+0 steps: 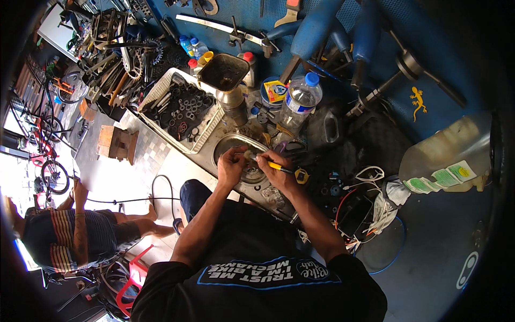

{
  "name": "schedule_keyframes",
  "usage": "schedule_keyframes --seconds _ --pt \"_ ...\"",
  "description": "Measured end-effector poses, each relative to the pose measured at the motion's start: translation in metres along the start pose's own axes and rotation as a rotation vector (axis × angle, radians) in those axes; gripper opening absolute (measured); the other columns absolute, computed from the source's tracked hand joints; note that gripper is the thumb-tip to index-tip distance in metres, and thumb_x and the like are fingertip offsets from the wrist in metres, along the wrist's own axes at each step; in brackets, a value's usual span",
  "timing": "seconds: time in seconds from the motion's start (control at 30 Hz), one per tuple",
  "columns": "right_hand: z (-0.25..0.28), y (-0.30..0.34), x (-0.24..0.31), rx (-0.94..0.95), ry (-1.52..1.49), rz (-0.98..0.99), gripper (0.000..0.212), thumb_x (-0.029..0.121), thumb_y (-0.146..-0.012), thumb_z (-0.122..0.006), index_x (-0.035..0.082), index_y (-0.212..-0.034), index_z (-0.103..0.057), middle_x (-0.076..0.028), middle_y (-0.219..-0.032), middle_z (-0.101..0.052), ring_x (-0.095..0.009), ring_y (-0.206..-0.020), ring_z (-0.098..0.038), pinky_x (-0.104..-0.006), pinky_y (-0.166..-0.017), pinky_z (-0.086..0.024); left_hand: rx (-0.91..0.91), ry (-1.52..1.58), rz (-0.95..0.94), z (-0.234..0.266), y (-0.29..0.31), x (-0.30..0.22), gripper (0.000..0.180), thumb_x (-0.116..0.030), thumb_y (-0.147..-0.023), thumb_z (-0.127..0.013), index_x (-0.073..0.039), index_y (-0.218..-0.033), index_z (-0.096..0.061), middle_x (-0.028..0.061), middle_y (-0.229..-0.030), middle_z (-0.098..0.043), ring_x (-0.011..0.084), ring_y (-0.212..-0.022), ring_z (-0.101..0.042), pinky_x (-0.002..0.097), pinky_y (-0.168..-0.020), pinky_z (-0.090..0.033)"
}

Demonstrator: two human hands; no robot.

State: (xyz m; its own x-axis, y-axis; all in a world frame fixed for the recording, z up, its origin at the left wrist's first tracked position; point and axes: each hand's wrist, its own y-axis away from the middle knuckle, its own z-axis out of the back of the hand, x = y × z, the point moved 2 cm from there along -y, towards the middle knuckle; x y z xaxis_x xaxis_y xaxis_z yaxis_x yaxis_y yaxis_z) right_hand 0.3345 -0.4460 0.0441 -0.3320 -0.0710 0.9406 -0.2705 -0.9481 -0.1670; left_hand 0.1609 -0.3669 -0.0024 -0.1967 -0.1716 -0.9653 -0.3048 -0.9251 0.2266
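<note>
Both my hands meet over a shallow metal tray (219,148) on the workbench. My left hand (230,167) has its fingers pinched around a small part that is too small to make out. In my right hand (272,169), closed, is a slim yellow-handled tool (277,167) with a dark end; its tip is hidden among my fingers. Close by the tray's near edge lies a clear plastic bag (272,198). A yellow tape measure (301,176) is to the right of my right hand.
A white basket (201,140) of rings and small parts stands left of a metal canister (232,107). Behind the tray is a clear bottle with a blue cap (301,101). A large jug (450,155) and cables (370,177) are at right. Another person (80,231) sits at left.
</note>
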Motion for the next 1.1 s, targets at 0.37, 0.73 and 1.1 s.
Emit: schedule_keyframes --seconds 0.37,0.73,1.1 --pt "-0.002 -0.004 -0.007 0.077 0.241 0.014 0.022 0.024 -0.099 -0.074 0.003 -0.101 -0.075 -0.014 -0.082 -0.072 -0.029 -0.077 -0.069 -0.0397 -0.071 -0.053 0.013 -0.042 0.044 0.024 0.002 0.004 0.028 -0.002 -0.1 -0.066 0.008 -0.125 -0.07 0.013 -0.103 -0.079 0.0144 -0.087 -0.075 0.0289 -0.078 -0.06" --pt "-0.015 -0.009 0.006 0.081 0.213 -0.018 0.023 0.028 -0.097 -0.076 0.006 -0.102 -0.076 -0.011 -0.09 -0.076 -0.03 -0.084 -0.069 -0.0415 -0.076 -0.055 0.321 0.315 0.142 0.045 -0.026 0.015 0.026 0.001 -0.1 -0.068 0.007 -0.125 -0.072 0.0112 -0.103 -0.077 0.0189 -0.087 -0.076 0.0306 -0.083 -0.063" --pt "-0.027 -0.012 0.048 -0.03 0.381 0.298 0.019 0.013 -0.088 -0.084 0.006 -0.104 -0.078 -0.009 -0.094 -0.077 -0.026 -0.083 -0.068 -0.0399 -0.076 -0.054 0.6 0.574 0.44 0.081 -0.064 0.022 0.03 -0.011 -0.102 -0.071 0.005 -0.128 -0.068 0.0121 -0.105 -0.075 0.0196 -0.092 -0.072 0.0349 -0.081 -0.063"
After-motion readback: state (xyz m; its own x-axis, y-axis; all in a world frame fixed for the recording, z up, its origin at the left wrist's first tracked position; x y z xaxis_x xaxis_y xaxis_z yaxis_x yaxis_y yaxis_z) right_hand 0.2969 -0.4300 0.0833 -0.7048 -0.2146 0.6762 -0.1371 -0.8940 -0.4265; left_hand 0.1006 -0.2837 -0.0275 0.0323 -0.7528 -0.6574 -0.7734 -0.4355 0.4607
